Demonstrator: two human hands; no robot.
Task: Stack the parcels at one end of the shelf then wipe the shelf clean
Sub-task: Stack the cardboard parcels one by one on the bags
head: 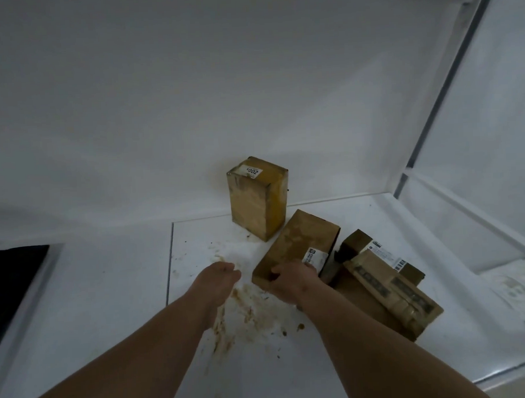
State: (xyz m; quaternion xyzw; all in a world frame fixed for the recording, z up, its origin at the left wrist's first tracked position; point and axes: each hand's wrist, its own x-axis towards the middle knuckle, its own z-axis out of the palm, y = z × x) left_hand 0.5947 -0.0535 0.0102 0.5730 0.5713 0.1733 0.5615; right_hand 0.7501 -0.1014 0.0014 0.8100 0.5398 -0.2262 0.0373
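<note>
Gripping tilted box [296, 245] by near corner, right hand [291, 277] | left hand [221, 276] loosely curled, empty | box leans on flat parcels [388, 286], shelf [293, 372] right end | risk: one-corner grip slips, box drags through brown stains [245, 308]

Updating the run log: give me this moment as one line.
phase: stacking | right hand: grips middle parcel | left hand: free, over shelf | upright parcel: untouched | brown smears: unwiped
</note>
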